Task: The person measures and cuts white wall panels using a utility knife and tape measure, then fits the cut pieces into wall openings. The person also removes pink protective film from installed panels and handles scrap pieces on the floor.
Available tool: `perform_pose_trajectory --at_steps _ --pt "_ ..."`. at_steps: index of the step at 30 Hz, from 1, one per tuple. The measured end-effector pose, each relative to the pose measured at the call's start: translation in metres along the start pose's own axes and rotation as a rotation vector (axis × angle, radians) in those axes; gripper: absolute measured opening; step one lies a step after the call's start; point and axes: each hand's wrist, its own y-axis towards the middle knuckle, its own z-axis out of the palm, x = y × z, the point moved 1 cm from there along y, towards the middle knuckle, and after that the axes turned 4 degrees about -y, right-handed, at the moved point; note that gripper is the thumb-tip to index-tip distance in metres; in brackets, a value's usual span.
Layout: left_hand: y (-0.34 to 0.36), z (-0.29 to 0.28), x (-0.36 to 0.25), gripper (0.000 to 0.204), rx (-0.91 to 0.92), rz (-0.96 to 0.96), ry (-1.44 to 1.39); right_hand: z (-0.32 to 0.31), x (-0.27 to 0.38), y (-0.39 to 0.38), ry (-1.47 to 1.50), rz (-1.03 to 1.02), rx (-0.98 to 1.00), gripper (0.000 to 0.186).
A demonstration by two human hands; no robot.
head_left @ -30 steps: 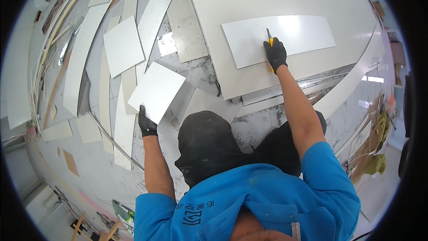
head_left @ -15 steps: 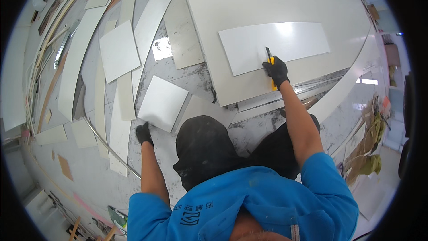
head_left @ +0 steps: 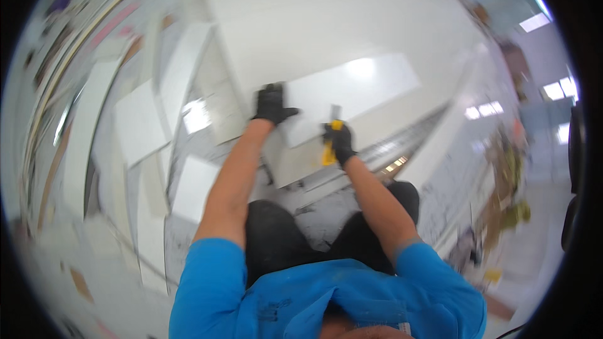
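Observation:
A glossy white rectangular panel (head_left: 358, 91) lies on top of a large off-white sheet (head_left: 301, 12). At the panel's left end is my left hand (head_left: 272, 105) in a black glove, thumb out to the right over the corner and the fingers pointing away from me; it holds nothing. My right hand (head_left: 342, 143), also gloved in black, grips a yellow utility knife (head_left: 329, 152) with its blade pointing away from me. The blade is blurred over the panel's near edge, and I cannot tell whether it touches.
Long white strips (head_left: 94, 132) and a squarish white offcut (head_left: 141, 122) lie on the floor to the left. Another white piece (head_left: 193, 188) is near my left forearm. Brown and olive scraps (head_left: 502, 207) are heaped at the right.
My left hand has moved from the floor pieces up to the panel's left end. The right hand with the knife has come down to the panel's near edge. The whole view has shifted.

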Motion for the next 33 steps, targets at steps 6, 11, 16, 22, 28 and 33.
perform_pose_trajectory --at_steps 6,11,16,22,28,33 --pt "-0.076 -0.012 0.032 0.058 -0.203 -0.429 -0.477 0.022 0.014 -0.007 -0.037 0.056 0.216 0.012" --pt "-0.209 -0.012 0.115 0.042 -0.536 -0.845 -1.172 0.102 0.050 -0.036 -0.046 -0.021 0.476 0.012" --pt "-0.349 -0.047 0.213 0.026 -1.176 -0.815 -1.340 0.133 0.091 -0.049 -0.234 -0.055 0.695 0.020" --pt "-0.447 -0.042 0.194 0.052 -1.081 -1.419 -0.115 0.054 0.128 -0.029 -0.383 -0.205 0.614 0.019" --pt "-0.389 0.024 0.098 0.078 -0.143 -0.891 0.348 -0.111 0.158 -0.005 -0.426 -0.285 0.203 0.019" --pt "-0.371 0.019 0.091 0.103 0.143 -0.985 0.537 -0.237 0.077 -0.069 -0.317 -0.213 -0.147 0.017"
